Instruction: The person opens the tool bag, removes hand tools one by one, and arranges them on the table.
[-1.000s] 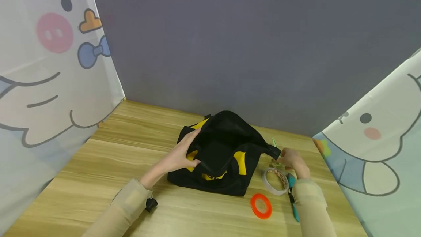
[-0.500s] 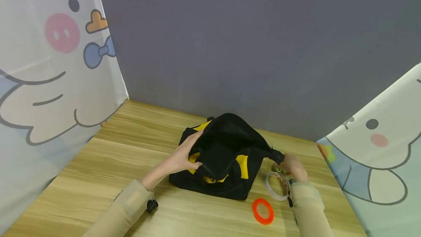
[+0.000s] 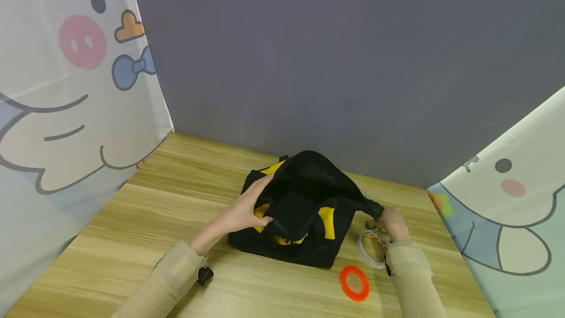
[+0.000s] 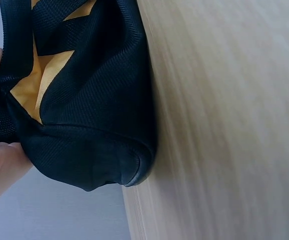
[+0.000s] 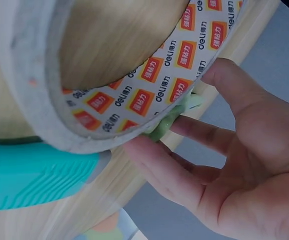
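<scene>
A black and yellow fabric bag (image 3: 282, 254) lies on the wooden table with its dark mouth gaping upward. My left hand (image 3: 244, 211) holds the bag's left side, thumb and fingers spread around the rim. In the left wrist view, the thumb of the left hand (image 4: 2, 160) lies against the black cloth. At the bag's far right end is my right hand (image 3: 394, 223). The right wrist view has the right hand (image 5: 229, 160) with spread, slightly bent fingers around a small green object (image 5: 164, 126), partly hidden behind a white tape roll (image 5: 44, 100).
Below the right hand, the white tape roll (image 3: 363, 249) leans near an orange-red tape roll (image 3: 354, 296). A teal ridged handle (image 5: 39, 175) lies beside the white roll, mostly under the sleeve in the head view. A grey wall (image 3: 309, 63) rises behind the table.
The right hand and forearm have shifted slightly down and inward, covering the teal tool in the head view. Left hand and bag keep their pose; the head view has shifted a little.
</scene>
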Available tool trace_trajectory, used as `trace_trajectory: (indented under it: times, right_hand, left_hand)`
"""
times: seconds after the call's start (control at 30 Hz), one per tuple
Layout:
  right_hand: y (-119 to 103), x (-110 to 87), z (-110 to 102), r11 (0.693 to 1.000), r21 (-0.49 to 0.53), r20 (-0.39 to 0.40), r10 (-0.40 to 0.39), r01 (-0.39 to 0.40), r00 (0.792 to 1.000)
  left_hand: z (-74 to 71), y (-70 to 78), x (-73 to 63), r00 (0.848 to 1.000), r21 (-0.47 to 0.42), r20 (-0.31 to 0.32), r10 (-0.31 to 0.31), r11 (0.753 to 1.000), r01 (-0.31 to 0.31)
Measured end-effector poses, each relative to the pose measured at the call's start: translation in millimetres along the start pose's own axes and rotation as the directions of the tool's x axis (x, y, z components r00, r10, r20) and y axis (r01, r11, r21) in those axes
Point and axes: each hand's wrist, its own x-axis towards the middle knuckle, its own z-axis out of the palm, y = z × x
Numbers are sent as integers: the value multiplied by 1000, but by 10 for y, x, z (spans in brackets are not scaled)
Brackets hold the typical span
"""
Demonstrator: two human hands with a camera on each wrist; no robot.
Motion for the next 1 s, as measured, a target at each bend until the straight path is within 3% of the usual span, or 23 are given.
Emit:
trace_trajectory:
  times: [0.43, 0.77, 1.0]
  right_hand:
    - [27, 14, 15, 997, 7, 26, 78, -78, 997]
    - [24, -84, -199, 990, -119, 37, -66, 70, 997]
    - [0, -237, -511, 992, -19, 0, -128, 128, 992]
  left_hand:
    - [-3, -28, 15, 999, -1, -6, 34, 999, -34]
    - [-19, -31, 20, 999, 4, -11, 41, 999, -41]
    - [-9, -51, 23, 999, 2, -9, 50, 999, -50]
